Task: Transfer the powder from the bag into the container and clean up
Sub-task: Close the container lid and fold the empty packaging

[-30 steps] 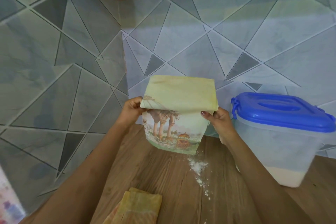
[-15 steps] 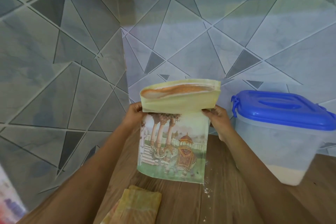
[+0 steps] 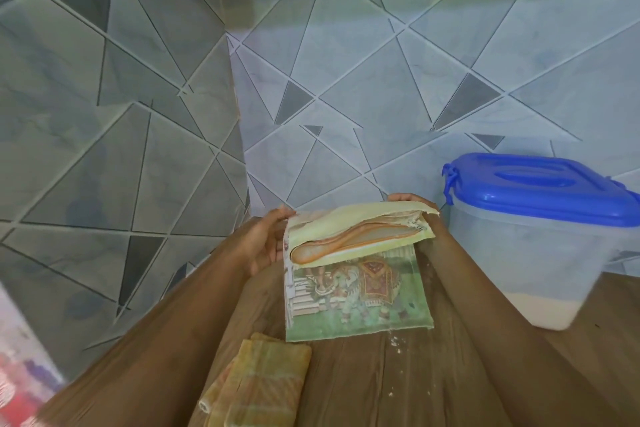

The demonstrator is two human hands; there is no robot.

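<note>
The flattened paper bag [image 3: 356,291], printed with an elephant and steps, lies on the wooden counter [image 3: 398,385] with its top part folded over toward me. My left hand [image 3: 263,243] grips the fold's left end. My right hand [image 3: 412,201] holds the right end from behind, mostly hidden by the bag. To the right stands the clear plastic container [image 3: 526,260] with a closed blue lid [image 3: 540,187] and white powder at its bottom. A few specks of spilled powder [image 3: 394,343] lie just below the bag's lower edge.
A folded yellow checked cloth [image 3: 259,385] lies on the counter near me, left of centre. Grey tiled walls meet in a corner behind the bag. Something red and white [image 3: 20,367], blurred, shows at the far left edge.
The bag, held upright in the air before, has been lowered flat onto the counter over the spilled powder, and its top has been folded further down.
</note>
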